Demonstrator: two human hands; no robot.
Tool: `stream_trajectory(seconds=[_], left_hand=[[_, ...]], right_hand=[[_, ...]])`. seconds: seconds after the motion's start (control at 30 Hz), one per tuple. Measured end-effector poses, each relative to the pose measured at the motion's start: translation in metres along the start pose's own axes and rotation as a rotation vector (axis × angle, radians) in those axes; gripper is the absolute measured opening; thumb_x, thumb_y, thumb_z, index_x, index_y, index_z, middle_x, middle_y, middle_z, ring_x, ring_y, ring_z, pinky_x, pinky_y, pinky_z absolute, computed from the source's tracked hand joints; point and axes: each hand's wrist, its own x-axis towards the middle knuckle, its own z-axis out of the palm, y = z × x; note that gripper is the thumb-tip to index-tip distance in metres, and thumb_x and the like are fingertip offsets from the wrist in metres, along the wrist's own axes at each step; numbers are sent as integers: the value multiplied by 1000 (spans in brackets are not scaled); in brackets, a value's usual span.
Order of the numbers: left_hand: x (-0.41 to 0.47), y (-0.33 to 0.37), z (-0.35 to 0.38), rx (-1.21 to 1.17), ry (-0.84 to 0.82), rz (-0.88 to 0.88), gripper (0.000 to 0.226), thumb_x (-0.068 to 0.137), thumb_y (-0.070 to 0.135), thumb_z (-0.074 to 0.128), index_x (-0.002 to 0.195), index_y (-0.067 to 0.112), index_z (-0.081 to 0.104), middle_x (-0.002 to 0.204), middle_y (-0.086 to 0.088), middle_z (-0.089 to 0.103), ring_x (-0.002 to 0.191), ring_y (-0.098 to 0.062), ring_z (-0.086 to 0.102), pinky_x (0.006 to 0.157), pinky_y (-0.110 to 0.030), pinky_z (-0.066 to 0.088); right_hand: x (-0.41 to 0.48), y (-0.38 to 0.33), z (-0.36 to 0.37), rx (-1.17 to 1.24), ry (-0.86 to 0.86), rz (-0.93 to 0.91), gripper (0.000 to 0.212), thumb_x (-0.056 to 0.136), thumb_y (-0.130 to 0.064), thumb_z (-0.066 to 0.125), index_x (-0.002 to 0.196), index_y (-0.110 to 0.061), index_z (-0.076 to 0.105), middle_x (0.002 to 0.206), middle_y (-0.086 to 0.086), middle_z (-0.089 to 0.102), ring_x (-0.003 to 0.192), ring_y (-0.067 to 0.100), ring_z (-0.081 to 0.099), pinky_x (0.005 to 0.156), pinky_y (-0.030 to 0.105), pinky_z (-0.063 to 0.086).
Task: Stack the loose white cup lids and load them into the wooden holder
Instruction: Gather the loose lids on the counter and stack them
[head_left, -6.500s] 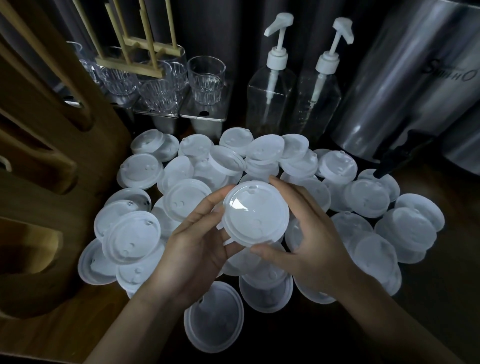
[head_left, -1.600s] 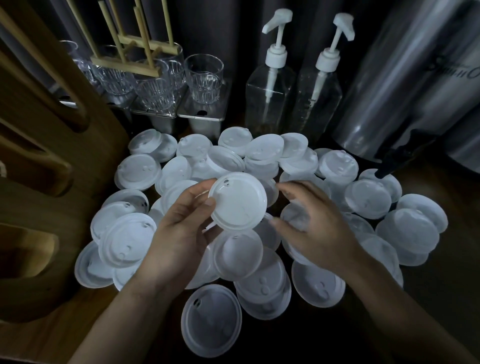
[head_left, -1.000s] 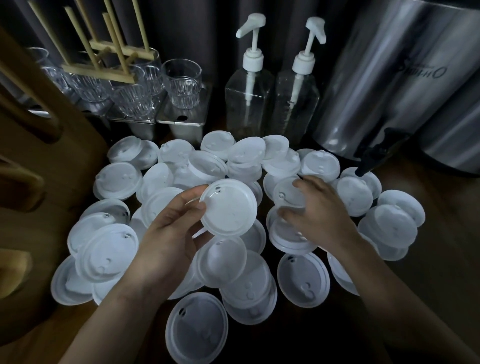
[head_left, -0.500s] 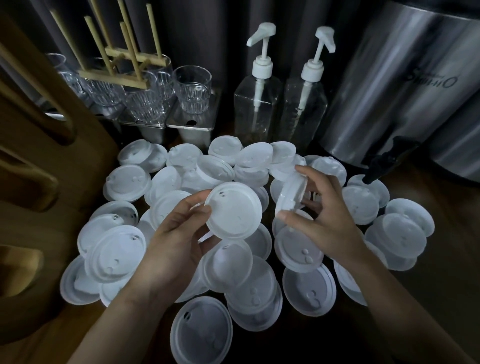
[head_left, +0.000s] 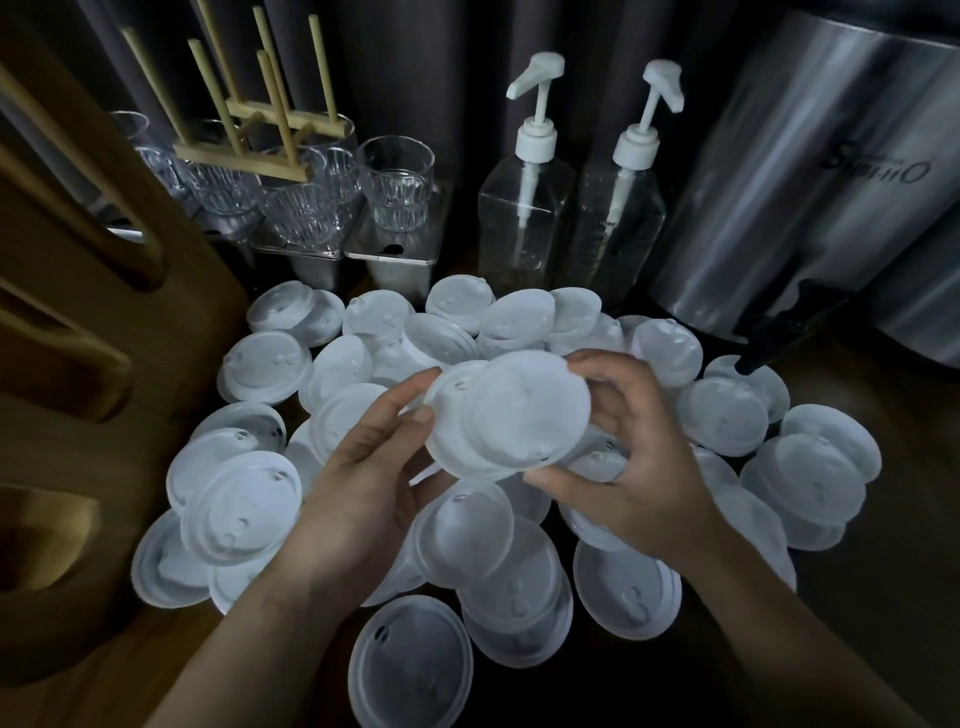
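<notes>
Your right hand (head_left: 639, 467) has come across to your left hand (head_left: 358, 493); both now pinch the rim of the small stack of round white plastic lids (head_left: 509, 415) at frame centre, above the scattered loose lids (head_left: 244, 504).

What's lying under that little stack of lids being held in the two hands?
More loose white lids lie overlapped on the dark counter. The held stack, the left hand and the right hand cover whatever sits directly beneath them.
</notes>
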Motion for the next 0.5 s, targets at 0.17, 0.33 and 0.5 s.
stream_trajectory(seconds=[0.17, 0.33, 0.5], left_hand=[[-1, 0, 1, 30, -39, -7, 38, 99, 21, 55, 134, 22, 68, 133, -2, 72, 123, -24, 69, 104, -49, 53], [-5, -3, 1, 59, -61, 12, 43, 93, 30, 58, 133, 20, 68, 133, -4, 72, 124, -26, 68, 102, -45, 55], [-6, -8, 2, 57, -57, 10, 46, 90, 22, 61, 135, 17, 66, 133, -11, 71, 125, -29, 68, 106, -50, 52]], right_hand=[[-3, 7, 7, -149, -79, -57, 71, 76, -20, 87, 139, -19, 54, 142, -17, 51, 134, 19, 55, 104, 27, 52], [-8, 9, 6, -248, -184, -25, 81, 78, -36, 83, 150, -20, 50, 157, -14, 45, 146, 13, 45, 109, 46, 50], [-7, 5, 15, -285, -163, 98, 104, 70, -67, 82, 156, -33, 37, 153, -20, 45, 144, 5, 44, 110, 34, 47]])
